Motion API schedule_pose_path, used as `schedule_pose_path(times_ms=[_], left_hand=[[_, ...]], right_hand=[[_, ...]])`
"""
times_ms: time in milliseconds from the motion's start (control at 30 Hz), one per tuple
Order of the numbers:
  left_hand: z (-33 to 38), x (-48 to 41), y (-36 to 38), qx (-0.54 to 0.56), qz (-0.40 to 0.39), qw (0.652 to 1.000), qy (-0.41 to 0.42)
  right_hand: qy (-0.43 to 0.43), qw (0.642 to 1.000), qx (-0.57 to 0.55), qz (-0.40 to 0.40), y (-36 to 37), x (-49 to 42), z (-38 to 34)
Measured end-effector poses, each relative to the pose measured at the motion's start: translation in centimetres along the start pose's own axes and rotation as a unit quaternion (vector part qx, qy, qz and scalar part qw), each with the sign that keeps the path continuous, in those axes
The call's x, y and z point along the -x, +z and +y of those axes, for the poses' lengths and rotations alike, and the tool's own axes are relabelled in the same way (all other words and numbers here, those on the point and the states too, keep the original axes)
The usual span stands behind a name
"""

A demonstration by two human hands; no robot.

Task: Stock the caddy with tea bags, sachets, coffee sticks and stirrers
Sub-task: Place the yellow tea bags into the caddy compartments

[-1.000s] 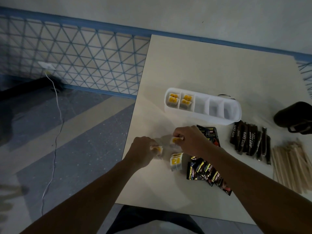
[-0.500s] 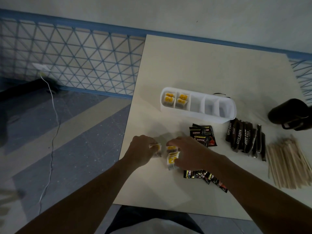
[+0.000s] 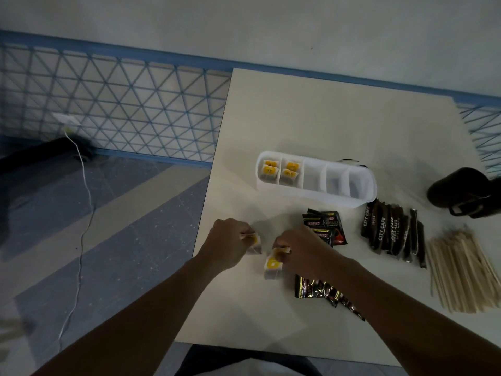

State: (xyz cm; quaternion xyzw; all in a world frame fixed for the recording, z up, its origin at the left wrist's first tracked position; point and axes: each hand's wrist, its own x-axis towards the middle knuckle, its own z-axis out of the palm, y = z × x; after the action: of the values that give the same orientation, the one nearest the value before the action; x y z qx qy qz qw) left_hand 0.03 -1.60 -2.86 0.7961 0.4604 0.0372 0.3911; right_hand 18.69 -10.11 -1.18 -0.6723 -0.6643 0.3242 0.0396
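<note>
A white caddy (image 3: 314, 192) with several compartments stands mid-table; its two leftmost hold yellow-tagged tea bags (image 3: 280, 170), the others look empty. My left hand (image 3: 226, 241) pinches a tea bag (image 3: 253, 240) near the table's left edge. My right hand (image 3: 301, 249) grips other yellow-tagged tea bags (image 3: 273, 264) just beside it. Black sachets (image 3: 326, 226) lie behind my right hand, shiny coffee sticks (image 3: 322, 291) under my right forearm. Dark City Cafe sticks (image 3: 390, 230) and wooden stirrers (image 3: 463, 270) lie to the right.
A black mug (image 3: 461, 194) lies at the table's right edge. The table's left edge runs just past my left hand, with floor, a white cable (image 3: 81, 226) and a blue lattice fence (image 3: 108, 104) beyond. A small dark object shows behind the caddy.
Both hands stayed over the loose tea bags at the table's front left. My right hand drew back slightly and now holds tea bags lifted at its fingertips.
</note>
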Motion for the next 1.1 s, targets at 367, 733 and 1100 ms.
schedule_pose_path(times_ms=[367,733,1100], left_hand=[[4.3,-5.0,-5.9,-0.026,0.068,0.994,0.077],[7.7,-11.0,-6.6,-0.062,0.106,0.991,0.061],[7.0,-12.5,-4.0,-0.13,0.099,0.986,0.045]], right_hand=[[0.017,0.993,-0.051,0.104,-8.6,-1.4,0.2],[0.116,0.961,-0.083,0.235,-12.3,-5.9,2.7],[0.083,0.979,0.059,0.175,-11.0,-7.4,3.0]])
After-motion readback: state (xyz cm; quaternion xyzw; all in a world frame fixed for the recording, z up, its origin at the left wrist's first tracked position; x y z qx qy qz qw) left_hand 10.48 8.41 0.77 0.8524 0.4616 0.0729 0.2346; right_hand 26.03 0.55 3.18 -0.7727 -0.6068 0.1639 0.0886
